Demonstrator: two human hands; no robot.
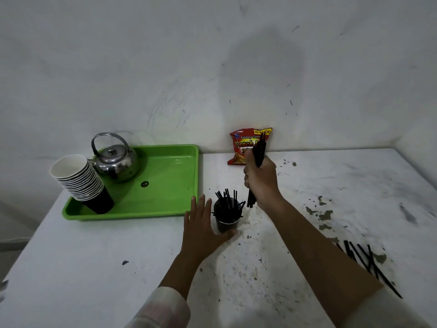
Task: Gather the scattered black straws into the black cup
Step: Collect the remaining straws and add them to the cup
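Observation:
The black cup (227,224) stands upright mid-table with several black straws (228,204) sticking out of it. My left hand (202,229) rests against the cup's left side, fingers straight and thumb under its base edge. Just right of and above the cup, my right hand (261,179) grips a bundle of black straws (258,152) held almost upright, their lower ends hanging beside the cup's rim. Several more loose straws (369,263) lie scattered on the table at the right, partly behind my right forearm.
A green tray (175,204) at the left holds a steel kettle (115,162) and a tilted stack of paper cups (80,181). A red snack bag (243,147) leans on the wall behind my right hand. The white table (94,268) is scuffed and chipped.

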